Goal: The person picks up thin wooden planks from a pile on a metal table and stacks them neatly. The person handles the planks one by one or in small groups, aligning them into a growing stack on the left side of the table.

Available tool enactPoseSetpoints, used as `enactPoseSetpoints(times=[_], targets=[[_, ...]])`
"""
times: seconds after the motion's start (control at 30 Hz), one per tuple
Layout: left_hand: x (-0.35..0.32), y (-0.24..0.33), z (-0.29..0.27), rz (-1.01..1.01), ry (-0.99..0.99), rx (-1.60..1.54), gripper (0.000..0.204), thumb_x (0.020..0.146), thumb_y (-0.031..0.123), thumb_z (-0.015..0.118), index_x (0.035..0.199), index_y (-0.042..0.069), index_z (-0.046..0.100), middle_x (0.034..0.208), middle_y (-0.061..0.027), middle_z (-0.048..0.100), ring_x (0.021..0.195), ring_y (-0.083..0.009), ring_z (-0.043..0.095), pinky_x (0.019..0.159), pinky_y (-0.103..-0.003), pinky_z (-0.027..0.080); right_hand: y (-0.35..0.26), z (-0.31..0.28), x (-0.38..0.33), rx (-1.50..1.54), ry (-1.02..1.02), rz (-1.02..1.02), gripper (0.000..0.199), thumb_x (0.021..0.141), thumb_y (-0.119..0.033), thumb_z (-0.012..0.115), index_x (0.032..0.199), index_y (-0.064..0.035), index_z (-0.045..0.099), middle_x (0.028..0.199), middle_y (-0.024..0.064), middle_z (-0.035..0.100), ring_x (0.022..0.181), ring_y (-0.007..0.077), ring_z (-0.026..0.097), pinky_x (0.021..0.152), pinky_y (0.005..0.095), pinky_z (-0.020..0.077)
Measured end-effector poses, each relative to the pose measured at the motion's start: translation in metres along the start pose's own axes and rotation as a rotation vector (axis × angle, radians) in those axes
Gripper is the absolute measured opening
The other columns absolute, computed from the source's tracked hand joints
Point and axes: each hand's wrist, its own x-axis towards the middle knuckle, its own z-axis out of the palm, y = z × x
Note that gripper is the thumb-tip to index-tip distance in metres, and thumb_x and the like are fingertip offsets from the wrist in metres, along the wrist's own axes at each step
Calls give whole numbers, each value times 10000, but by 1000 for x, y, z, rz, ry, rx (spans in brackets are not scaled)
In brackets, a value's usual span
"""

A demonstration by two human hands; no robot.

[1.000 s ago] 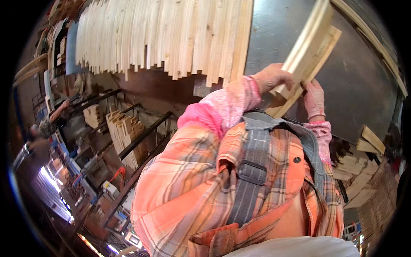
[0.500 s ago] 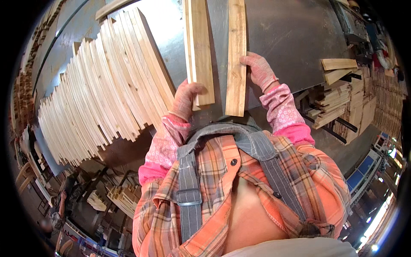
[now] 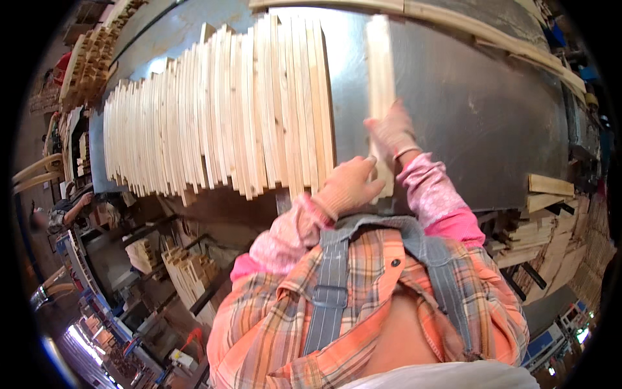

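Observation:
Both my hands wear pale work gloves and hold light wooden slats (image 3: 381, 78) that lie lengthwise on a grey metal table (image 3: 479, 123). My left hand (image 3: 346, 188) grips the near end of the slats. My right hand (image 3: 392, 133) presses on them a little farther up. Just left of the held slats, a long row of similar wooden slats (image 3: 220, 110) lies side by side across the table. The nearest slat of that row is close beside my left hand.
A long wooden strip (image 3: 466, 23) runs along the table's far edge. Stacks of short wood pieces (image 3: 551, 214) sit at the right. Racks with wood blocks (image 3: 188, 272) stand below left. Another person (image 3: 68, 207) bends at the far left.
The two separate slats I held apart are now brought together as one bundle. They lie closer to the slat row, and my hands sit nearer each other.

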Motion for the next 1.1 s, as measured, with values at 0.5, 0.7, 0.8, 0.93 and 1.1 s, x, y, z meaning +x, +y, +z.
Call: enactPoseSetpoints(times=[0.5,0.7,0.8,0.93,1.1], targets=[[49,-22,-5,-292,492,240,1035,804,470,764,1550,-84,310,1614,-295,301,1517,-457,243,1254,-531,186,-36,-1,42,-262,-479,-203,592,866,-498,623,1186,-9,714,1157,265,714,1122,417,678,952,452,521],[74,-21,10,-367,533,299,984,834,430,704,1586,-38,276,1640,-299,241,1539,-480,186,1261,-568,144,-51,-14,76,-321,-388,-204,600,901,-533,625,1116,21,705,934,222,746,901,360,728,807,429,551],[68,-21,4,-308,575,279,958,821,403,701,1575,-37,307,1633,-301,256,1525,-488,220,1253,-574,178,-60,-12,78,-276,-383,-291,614,879,-528,632,1178,3,706,1146,274,713,1117,429,681,967,468,518],[63,-23,-5,-227,529,211,894,833,355,685,1548,-57,342,1599,-300,314,1494,-500,275,1240,-585,217,-70,-5,77,-367,-352,-297,558,884,-482,634,1173,-11,717,1117,276,720,1132,436,672,971,481,522],[48,-41,-6,-237,582,198,905,828,355,700,1546,-62,341,1587,-280,345,1487,-468,312,1250,-555,222,-67,18,70,-296,-307,-349,470,891,-408,677,1137,-12,739,1089,258,738,1079,438,695,914,476,544]])
